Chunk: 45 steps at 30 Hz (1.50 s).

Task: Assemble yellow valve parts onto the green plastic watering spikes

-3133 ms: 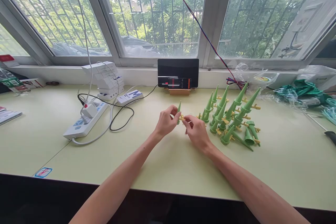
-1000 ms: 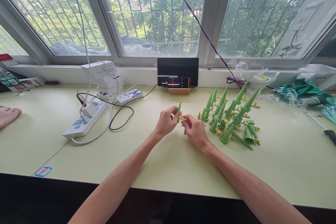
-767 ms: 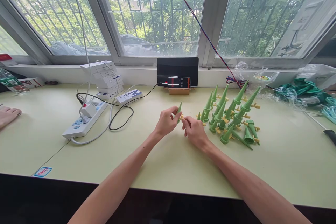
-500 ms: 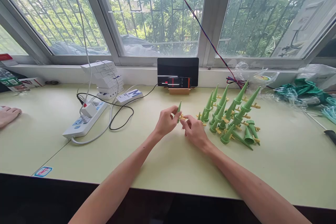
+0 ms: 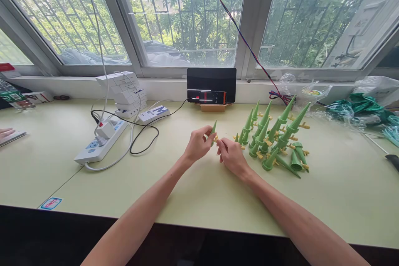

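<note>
A green cone spike (image 5: pixel 214 127) points upward between the fingers of my left hand (image 5: pixel 199 144), which is closed round it. On its right side a small yellow piece (image 5: pixel 216 138) shows, and the closed fingertips of my right hand (image 5: pixel 232 156) pinch at it. To the right of my hands, several green spikes (image 5: pixel 260 135) with yellow side valves stand on the table, some stacked in one another. A few others lie on their sides, among them one with its open end (image 5: pixel 295 162) facing forward.
A white power strip (image 5: pixel 101 145) with cables and stacked white boxes (image 5: pixel 126 91) are on the left. A phone (image 5: pixel 213 98) leans against a dark tablet (image 5: pixel 212 80). Another person's hand (image 5: pixel 5 133) is at the far left edge; plastic bags (image 5: pixel 358 106) lie right.
My right fingers have drawn together at the yellow piece, with the spike barely moved. The other person's hand has shifted left, and a flat grey object now shows beneath it.
</note>
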### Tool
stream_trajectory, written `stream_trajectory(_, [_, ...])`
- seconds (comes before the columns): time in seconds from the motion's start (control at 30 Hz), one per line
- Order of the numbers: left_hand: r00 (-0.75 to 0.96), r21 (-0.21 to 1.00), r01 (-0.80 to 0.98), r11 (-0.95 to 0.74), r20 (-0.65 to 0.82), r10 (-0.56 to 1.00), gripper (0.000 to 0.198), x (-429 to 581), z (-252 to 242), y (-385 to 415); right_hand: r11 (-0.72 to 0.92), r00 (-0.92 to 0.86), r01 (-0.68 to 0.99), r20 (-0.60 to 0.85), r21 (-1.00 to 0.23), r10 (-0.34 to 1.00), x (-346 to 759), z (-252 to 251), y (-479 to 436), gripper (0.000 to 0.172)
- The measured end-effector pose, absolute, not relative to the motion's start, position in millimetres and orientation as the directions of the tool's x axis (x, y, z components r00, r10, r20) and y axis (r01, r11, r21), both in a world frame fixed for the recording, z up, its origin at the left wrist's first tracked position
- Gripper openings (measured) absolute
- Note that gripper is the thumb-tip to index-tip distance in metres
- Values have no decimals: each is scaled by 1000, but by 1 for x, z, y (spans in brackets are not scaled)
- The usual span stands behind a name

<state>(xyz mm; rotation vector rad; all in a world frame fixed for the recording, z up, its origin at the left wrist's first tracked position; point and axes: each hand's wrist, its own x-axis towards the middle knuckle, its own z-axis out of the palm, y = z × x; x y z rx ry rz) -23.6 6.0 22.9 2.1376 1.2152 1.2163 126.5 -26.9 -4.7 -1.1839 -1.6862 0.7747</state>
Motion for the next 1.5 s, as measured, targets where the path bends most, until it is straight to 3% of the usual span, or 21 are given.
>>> stream_trajectory(0.27, [237,678,497,-541,494,837,20,-24,24,6,376,-131,333,353,-865,926,127,-7,-28,20])
stream_trajectory(0.57, [252,676,498,-544,488,836,20,-24,20,7,337,-138,360,307,-870,942,127,-5,-28,37])
stream_trajectory(0.8, [242,677,499,-541,490,837,21,-24,22,6,381,-124,365,361,-850,924,127,-7,-27,16])
stream_trajectory(1.23, [261,672,494,-551,490,832,21,-24,21,7,335,-140,381,305,-862,942,127,-4,-28,37])
stream_trajectory(1.5, [231,705,495,-508,457,859,21,-24,22,7,390,-138,390,365,-834,921,128,-9,-26,15])
